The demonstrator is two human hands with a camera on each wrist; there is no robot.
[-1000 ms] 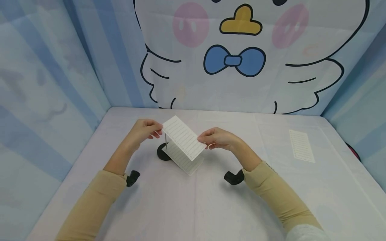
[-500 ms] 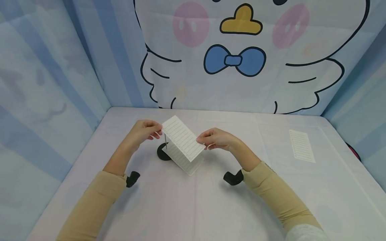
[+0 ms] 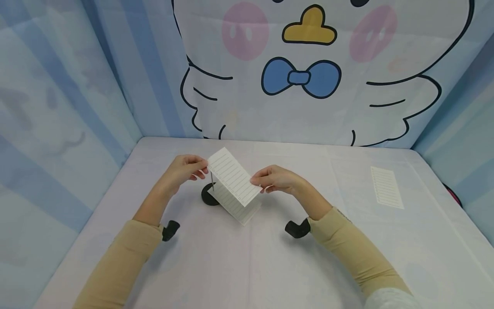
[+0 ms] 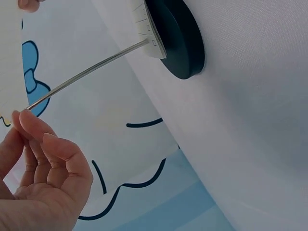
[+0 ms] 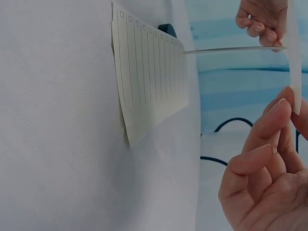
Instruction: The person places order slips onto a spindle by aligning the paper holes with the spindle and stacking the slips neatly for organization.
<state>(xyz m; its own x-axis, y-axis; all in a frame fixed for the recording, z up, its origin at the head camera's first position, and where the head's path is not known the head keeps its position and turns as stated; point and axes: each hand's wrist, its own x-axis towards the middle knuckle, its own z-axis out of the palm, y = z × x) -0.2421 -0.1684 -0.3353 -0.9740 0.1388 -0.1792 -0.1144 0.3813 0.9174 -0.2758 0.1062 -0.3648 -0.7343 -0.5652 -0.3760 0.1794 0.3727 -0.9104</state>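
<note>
My left hand (image 3: 184, 171) pinches the upper left corner of a lined checklist sheet (image 3: 234, 177), which is held raised and tilted. On the sheet's right edge, my right hand (image 3: 277, 178) pinches between thumb and fingers. A thin metal spike (image 4: 89, 71) rises from a round black base (image 3: 208, 195) and meets the raised sheet's corner at my left fingertips; its tip is hidden there. Lower down, a few similar lined sheets (image 5: 149, 72) sit around the spike near the base, partly covered by the raised sheet in the head view.
Another lined sheet (image 3: 387, 187) lies flat at the right of the white-covered table (image 3: 247, 266). A printed cloth backdrop (image 3: 301, 116) stands at the table's far edge, with blue striped curtains (image 3: 58, 107) at the sides. A black wrist mount (image 3: 298, 228) juts from the right sleeve.
My right hand has shifted slightly left and toward me while holding the sheet's edge. My left hand has come down a very little; the raised sheet is almost unmoved.
</note>
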